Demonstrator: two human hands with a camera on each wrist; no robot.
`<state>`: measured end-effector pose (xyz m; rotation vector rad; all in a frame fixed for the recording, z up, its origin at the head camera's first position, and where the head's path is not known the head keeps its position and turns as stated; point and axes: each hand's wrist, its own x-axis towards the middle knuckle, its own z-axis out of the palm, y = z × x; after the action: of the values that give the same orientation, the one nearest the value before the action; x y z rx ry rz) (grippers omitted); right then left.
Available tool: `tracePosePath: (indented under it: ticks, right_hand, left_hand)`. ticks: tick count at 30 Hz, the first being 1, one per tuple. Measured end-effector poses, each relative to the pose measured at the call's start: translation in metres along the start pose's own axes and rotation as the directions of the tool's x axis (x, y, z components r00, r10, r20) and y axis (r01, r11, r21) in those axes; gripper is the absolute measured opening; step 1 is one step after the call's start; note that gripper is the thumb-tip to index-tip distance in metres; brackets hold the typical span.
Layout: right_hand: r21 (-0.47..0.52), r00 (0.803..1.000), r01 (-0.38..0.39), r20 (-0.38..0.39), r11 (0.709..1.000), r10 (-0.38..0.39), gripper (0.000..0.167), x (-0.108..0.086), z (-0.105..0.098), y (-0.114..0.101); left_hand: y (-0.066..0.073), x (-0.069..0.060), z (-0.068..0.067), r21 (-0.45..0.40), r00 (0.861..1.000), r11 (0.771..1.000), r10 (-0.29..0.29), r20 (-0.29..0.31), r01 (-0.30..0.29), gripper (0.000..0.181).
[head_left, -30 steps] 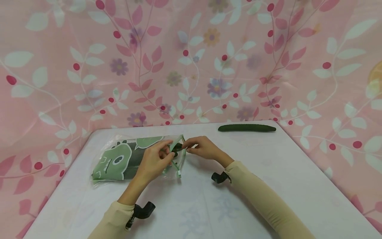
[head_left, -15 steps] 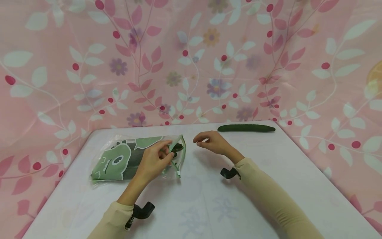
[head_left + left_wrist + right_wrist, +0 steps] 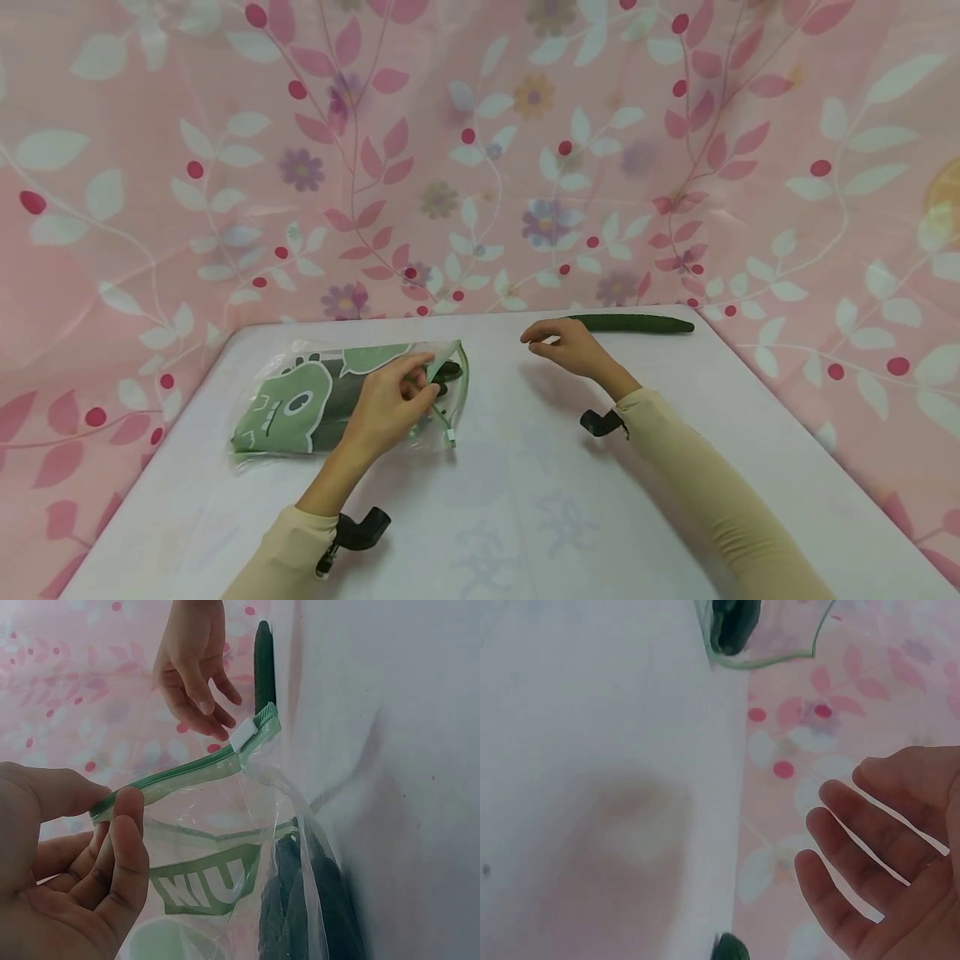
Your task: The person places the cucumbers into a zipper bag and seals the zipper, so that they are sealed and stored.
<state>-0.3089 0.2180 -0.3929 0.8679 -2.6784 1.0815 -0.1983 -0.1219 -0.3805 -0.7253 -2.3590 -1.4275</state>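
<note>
The left hand (image 3: 390, 408) is pinching the upper rim of a clear zip bag (image 3: 292, 417) between thumb and fingers, apparently because the limp film would sag shut by itself. The bag is lying on the left, its mouth facing right, which is probably giving easy access from that side. Dark green cucumbers (image 3: 450, 369) are resting inside with ends showing at the opening; how many, I can't tell. The green zip band (image 3: 466, 379) is bowing outward, and a white slider (image 3: 450, 435) is sitting at its near end, likely parked there so the band stays parted. The right hand (image 3: 573, 346) is hovering with loosely bent fingers, gripping nothing, near the left end of a lone cucumber (image 3: 637, 322). That one is lying crosswise along the far right edge, outside the bag.

The table (image 3: 525, 517) is wearing a white cover, with faint markings showing toward the near side. Behind it, a pink cloth (image 3: 465, 208) patterned with leaves, berries and flowers is hanging; beige sleeves (image 3: 697, 483) are covering the arms.
</note>
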Motion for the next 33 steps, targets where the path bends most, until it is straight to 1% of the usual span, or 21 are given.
tracePosePath:
  ticks: [6, 12, 18, 24, 30, 33]
  right_hand:
    - [-0.028, 0.999, -0.02, -0.026, 0.999, 0.019, 0.017, -0.003, -0.015, 0.012]
    - [-0.04, 0.997, -0.059, -0.045, 0.997, 0.057, 0.018, -0.007, -0.029, 0.023]
    - [-0.064, 0.993, -0.088, -0.088, 0.994, 0.082, 0.019, -0.011, -0.046, 0.036]
    - [-0.106, 0.99, -0.12, -0.092, 0.987, 0.11, 0.02, -0.018, -0.063, 0.05]
    - [-0.144, 0.987, -0.142, -0.101, 0.979, 0.128, 0.025, -0.025, -0.074, 0.062]
    - [-0.163, 0.983, -0.165, -0.109, 0.973, 0.149, 0.027, -0.028, -0.08, 0.065]
  left_hand:
    - [0.0, 0.0, 0.0, 0.006, 1.0, 1.0, 0.008, -0.002, -0.008, 0.044]
    - [0.0, 0.0, 0.0, 0.0, 1.0, 1.0, 0.007, 0.002, -0.007, 0.043]
    - [0.0, 0.0, 0.0, 0.002, 1.0, 1.0, 0.007, 0.005, -0.007, 0.043]
    - [0.002, 0.001, -0.001, 0.013, 1.0, 1.0, 0.003, 0.008, -0.003, 0.043]
    - [0.003, 0.0, -0.001, 0.015, 1.0, 1.0, -0.006, 0.011, 0.005, 0.043]
    - [0.003, 0.0, 0.0, 0.016, 1.0, 1.0, -0.005, 0.008, 0.004, 0.042]
